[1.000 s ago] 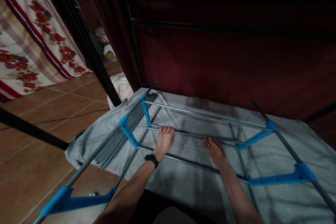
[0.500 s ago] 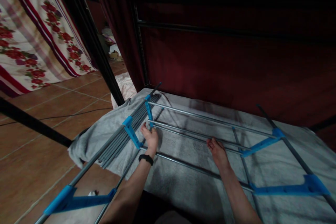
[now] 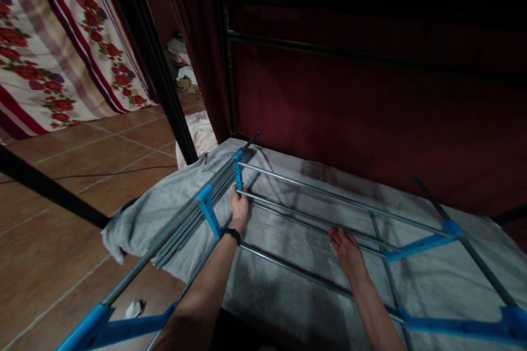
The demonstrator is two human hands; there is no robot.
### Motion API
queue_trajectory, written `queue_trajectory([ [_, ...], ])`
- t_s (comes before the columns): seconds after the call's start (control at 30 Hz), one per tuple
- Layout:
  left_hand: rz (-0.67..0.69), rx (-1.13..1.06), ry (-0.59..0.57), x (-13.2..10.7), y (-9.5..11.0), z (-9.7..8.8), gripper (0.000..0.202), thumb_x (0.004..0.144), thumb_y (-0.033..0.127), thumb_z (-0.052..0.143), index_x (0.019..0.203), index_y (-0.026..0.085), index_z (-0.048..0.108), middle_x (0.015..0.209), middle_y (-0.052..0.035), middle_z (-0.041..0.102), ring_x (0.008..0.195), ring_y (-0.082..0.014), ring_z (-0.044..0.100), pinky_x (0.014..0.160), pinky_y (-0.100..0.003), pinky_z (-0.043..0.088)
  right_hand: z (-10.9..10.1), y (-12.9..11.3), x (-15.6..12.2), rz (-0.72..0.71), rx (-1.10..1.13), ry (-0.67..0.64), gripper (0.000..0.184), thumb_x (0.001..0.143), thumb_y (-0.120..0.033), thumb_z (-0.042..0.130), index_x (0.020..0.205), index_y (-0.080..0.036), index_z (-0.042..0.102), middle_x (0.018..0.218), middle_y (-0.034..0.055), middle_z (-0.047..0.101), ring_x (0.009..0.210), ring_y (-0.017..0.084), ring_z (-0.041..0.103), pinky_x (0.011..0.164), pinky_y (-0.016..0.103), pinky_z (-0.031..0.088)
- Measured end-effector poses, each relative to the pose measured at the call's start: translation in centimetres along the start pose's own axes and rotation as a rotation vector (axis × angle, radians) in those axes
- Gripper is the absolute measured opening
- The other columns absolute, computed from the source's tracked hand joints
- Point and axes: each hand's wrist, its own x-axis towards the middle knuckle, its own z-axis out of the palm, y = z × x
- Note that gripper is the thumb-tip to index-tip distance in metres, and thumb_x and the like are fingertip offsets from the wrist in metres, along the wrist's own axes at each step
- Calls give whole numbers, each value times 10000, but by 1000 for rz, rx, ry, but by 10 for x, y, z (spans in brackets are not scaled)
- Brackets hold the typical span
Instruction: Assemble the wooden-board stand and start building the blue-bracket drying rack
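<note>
A rack frame of grey metal rods (image 3: pixel 329 192) and blue plastic connectors (image 3: pixel 209 211) lies over a grey towel (image 3: pixel 288 285). My left hand (image 3: pixel 239 209) is closed round the left end of a loose rod, right beside a blue connector (image 3: pixel 238 174). A black band sits on that wrist. My right hand (image 3: pixel 345 245) grips the same rod near its middle, fingers curled over it. A bundle of spare grey rods (image 3: pixel 193 214) lies along the frame's left side.
A dark red fabric wall (image 3: pixel 370 104) stands close behind the towel. A black post (image 3: pixel 156 66) rises at the left. Brown floor tiles (image 3: pixel 61 208), a black cable and a floral curtain (image 3: pixel 53 49) lie further left.
My left hand slid left along the rod to its end at the blue connector and closed on it. My right hand stayed on the rod. The camera shifted slightly.
</note>
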Motion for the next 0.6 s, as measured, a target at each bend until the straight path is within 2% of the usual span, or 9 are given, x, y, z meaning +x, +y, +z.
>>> queue_trajectory([
  [0.07,21,7,24,-3,-1,2,312,877,278,515,1171,179,549,1111,-105,648,1057,-223,595,1000,-392,460,-2,-1,0,21,-28,5,192,698,-429,805,766,-282,703,828,2,739,841,179,690,778,328,562],
  [0.17,47,-10,34,-5,-2,4,353,912,305,484,1235,165,510,1181,-124,621,1125,-226,577,1039,-390,436,-1,-4,-5,126,-158,-45,285,738,-523,747,852,-262,731,875,52,751,844,209,696,770,359,561],
  [0.27,46,-28,17,-7,-2,6,339,931,323,467,1226,165,520,1157,-116,627,1102,-223,586,1033,-385,440,19,-9,-15,161,-350,-122,357,721,-537,754,908,-234,741,911,87,754,864,240,695,784,378,547],
  [0.33,48,-26,16,-7,-2,5,321,935,329,465,1203,165,534,1113,-108,636,1063,-222,597,1013,-385,452,46,-11,-22,56,-469,-167,344,729,-540,739,892,-237,735,898,80,751,868,249,686,795,379,533],
  [0.43,63,-4,30,-8,0,4,299,935,325,463,1174,164,543,1059,-100,641,1013,-224,607,978,-388,471,104,-13,-28,-259,-705,-288,259,847,-498,613,904,-268,720,936,51,734,937,243,658,881,369,493],
  [0.5,64,13,26,-8,0,4,280,932,318,463,1152,168,548,1015,-91,644,975,-223,612,951,-394,485,146,-11,-28,-454,-848,-393,225,913,-400,526,1017,-293,694,1036,38,711,1027,234,633,946,361,462],
  [0.6,63,18,10,-7,-3,3,251,923,296,465,1121,172,556,980,-81,647,937,-215,615,922,-393,501,206,-2,-24,-631,-1125,-594,330,958,-252,393,1197,-254,621,1203,73,651,1170,233,570,1025,380,418],
])
